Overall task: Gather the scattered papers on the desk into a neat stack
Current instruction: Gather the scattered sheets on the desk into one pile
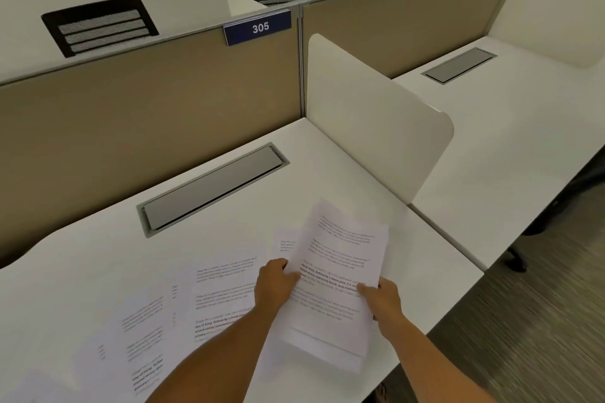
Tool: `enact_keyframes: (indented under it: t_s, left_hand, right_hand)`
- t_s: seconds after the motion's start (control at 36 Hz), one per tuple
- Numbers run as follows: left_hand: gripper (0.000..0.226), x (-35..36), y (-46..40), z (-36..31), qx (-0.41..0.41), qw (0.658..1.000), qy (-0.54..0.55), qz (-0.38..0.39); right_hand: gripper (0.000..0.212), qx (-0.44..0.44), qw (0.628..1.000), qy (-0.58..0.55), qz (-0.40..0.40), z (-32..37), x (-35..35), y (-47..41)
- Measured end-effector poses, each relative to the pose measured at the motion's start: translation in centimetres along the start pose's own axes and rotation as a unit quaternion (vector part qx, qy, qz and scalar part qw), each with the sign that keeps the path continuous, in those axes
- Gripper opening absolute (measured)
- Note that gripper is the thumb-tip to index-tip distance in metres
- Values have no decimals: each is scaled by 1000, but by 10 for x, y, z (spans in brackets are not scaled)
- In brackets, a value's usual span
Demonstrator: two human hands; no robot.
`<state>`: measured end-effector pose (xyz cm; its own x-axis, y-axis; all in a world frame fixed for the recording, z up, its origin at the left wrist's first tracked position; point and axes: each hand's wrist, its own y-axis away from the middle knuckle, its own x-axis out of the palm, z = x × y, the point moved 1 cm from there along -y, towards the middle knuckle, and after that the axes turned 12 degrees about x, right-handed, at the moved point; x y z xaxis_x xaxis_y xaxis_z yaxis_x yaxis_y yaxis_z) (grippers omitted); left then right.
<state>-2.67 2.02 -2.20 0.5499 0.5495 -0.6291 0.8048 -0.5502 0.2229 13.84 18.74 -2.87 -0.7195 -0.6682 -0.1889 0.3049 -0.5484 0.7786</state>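
Both hands hold a small bundle of printed sheets (340, 268), tilted up over the right part of the white desk (98, 265). My left hand (275, 283) grips its left edge. My right hand (381, 299) grips its right edge with the thumb on top. One more printed sheet (284, 244) peeks out from behind the bundle. Several loose printed papers (226, 291) lie flat and overlapping on the desk to the left, and further papers (144, 327) reach toward the near left edge. My left forearm crosses over some of them.
A grey cable-tray lid (212, 186) is set into the desk behind the papers. A tan partition (147, 108) with a blue "305" sign (258, 28) closes the back. A white side divider (376, 121) stands at right, with a neighbouring desk (510, 141) beyond it. Dark carpet floor (507, 337) lies off the right edge.
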Motion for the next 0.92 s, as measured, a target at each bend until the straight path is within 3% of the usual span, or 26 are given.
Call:
enact_keyframes:
  t_s: [0.06,0.11,0.22,0.33,0.44,0.67,0.92]
  left_hand:
    - [29,5,-2,3,-5,1000,-7,8]
    - [15,9,-5,5,-5,1000,-22,18]
    - [31,13,-13,12,8,999,-37,15]
    - [54,14,-23,17,7,998,-65,25]
    - [49,15,-31,24,-2,997,-51,55]
    - [58,23,-35,35,-22,995,-54,79]
    - [76,24,-47,39,-33,994,-48,92]
  right_hand:
    - [17,3,1000,12,-20,-1,6,0]
    - [15,2,999,20,-34,-3,12,0]
    - [9,6,997,41,-70,-6,23,-8]
    - [27,14,978,150,-142,-1,36,-15]
    - [38,44,962,223,-154,7,45,-17]
    - [39,87,968,194,-135,17,57,-25]
    - [66,76,989,89,-95,24,67,-32]
